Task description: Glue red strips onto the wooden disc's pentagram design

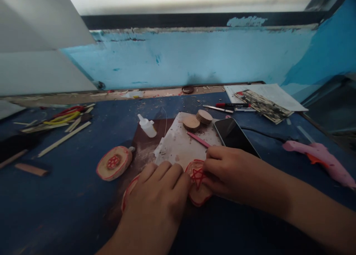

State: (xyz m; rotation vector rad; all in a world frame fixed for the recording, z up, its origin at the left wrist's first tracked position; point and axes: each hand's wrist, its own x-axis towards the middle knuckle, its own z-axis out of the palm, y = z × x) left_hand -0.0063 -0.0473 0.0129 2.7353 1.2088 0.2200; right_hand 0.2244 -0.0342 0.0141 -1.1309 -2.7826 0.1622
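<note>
My left hand (164, 195) bends over a red-edged wooden piece (128, 192), covering most of it; its fingertips are hidden. Beside it lies a wooden slice with a red star (198, 178). My right hand (226, 169) is closed at the right edge of that star slice, its thumb and fingers drawn together, with what lies between them hidden. Another red-rimmed slice with a small red design (114, 163) rests to the left. A pink pencil (198, 139) points away from my right hand across white paper (180, 147).
Behind the hands are a white glue bottle (148, 126) and two small wooden discs (191, 123). A phone (235, 135) and pink glue gun (322, 160) lie right. Yellow-handled pliers (65, 117) and wooden sticks (64, 139) are left.
</note>
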